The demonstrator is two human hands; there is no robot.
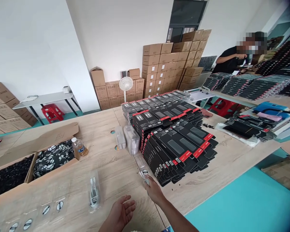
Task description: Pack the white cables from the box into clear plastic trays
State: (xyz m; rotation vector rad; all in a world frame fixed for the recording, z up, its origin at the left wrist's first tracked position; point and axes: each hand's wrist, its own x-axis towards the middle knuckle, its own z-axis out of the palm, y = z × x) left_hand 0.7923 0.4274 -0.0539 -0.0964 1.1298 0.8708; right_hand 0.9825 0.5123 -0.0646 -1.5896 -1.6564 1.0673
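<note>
My right hand (154, 190) pinches a clear plastic bag (144, 176) at the edge of a large pile of black-and-red retail boxes (176, 145). A white cable shows inside that bag. My left hand (120, 213) is open, palm up, and touches nothing. Nearest to it, a bagged white coiled cable (94, 193) lies on the light wood table (106, 180). Several round black-and-white stickers (45, 210) sit on a clear sheet at the table's near edge. Two clear plastic boxes (125, 138) stand beside the pile.
An open cardboard carton (53, 159) of black patterned items and a water bottle (79, 147) stand at the left. Stacked brown cartons (174, 61) fill the back. A co-worker (229, 59) stands at the upper right, beside rows of black boxes (246, 85).
</note>
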